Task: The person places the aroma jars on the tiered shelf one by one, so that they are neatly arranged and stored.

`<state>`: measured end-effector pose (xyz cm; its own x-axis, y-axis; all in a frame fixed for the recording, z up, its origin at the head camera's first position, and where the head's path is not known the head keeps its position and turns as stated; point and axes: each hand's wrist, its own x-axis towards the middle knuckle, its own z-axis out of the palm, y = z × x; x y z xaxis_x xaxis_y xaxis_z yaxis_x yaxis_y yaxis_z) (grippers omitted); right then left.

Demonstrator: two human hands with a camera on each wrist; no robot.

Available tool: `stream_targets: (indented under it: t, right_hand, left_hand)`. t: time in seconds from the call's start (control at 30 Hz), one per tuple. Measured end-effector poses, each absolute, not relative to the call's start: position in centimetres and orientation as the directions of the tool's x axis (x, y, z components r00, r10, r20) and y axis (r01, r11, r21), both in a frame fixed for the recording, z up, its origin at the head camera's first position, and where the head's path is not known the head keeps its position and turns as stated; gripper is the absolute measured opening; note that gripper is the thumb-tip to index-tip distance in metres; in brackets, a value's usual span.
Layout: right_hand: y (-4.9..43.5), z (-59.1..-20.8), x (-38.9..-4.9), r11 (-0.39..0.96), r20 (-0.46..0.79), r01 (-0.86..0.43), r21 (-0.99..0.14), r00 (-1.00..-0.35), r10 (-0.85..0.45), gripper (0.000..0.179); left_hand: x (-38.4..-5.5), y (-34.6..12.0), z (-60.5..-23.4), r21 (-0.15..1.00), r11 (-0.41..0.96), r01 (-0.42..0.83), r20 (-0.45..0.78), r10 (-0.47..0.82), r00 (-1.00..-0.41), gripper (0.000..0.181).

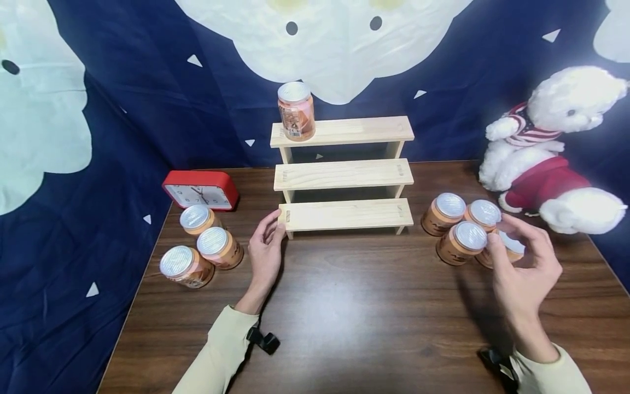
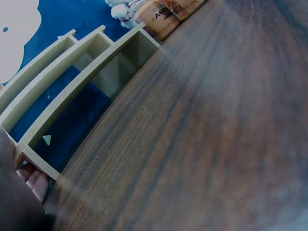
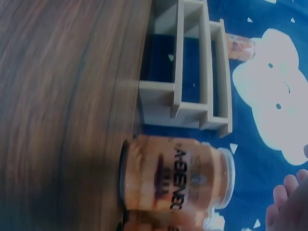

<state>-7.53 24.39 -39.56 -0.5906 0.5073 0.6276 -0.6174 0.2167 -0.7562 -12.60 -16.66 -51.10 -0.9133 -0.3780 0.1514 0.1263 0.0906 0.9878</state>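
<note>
A three-tier wooden shelf (image 1: 344, 215) stands at the back of the table. My left hand (image 1: 266, 249) grips the left end of its lowest tier; in the left wrist view its fingers (image 2: 36, 180) curl behind the end panel. At the right, my right hand (image 1: 526, 268) hovers with thumb and fingers spread over a cluster of several orange jars (image 1: 455, 243) with silver lids. It partly hides the nearest right jar (image 1: 512, 246). In the right wrist view the fingertips (image 3: 281, 195) are above the lid level of a jar (image 3: 173, 175). One jar (image 1: 297, 115) stands upright on the top tier's left end.
Three more jars (image 1: 220, 247) stand at the left, before a red clock (image 1: 202, 189). White plush toys (image 1: 551, 148) sit behind the right cluster. Dark blue cloth (image 1: 236, 126) with white shapes hangs behind and left of the brown wooden table (image 1: 344, 306).
</note>
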Motion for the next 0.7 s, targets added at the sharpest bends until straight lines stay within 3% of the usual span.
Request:
stream_targets:
  t: [0.3,0.7]
  right_hand:
    - [26.0,-40.2,-7.9,0.269,0.627,-0.592,-0.759,-0.557,0.545,0.030]
    - [27.9,-40.8,-7.8,0.400,0.626,-0.482,-0.780,-0.575,0.527,0.025]
  left_hand:
    - [-12.6,-17.0,-51.6,0.986,0.095,0.136,0.162,-0.384,-0.909,0.032]
    - [-12.9,-17.0,-52.0,0.981,0.103,0.164,0.191,-0.376,-0.907,0.033]
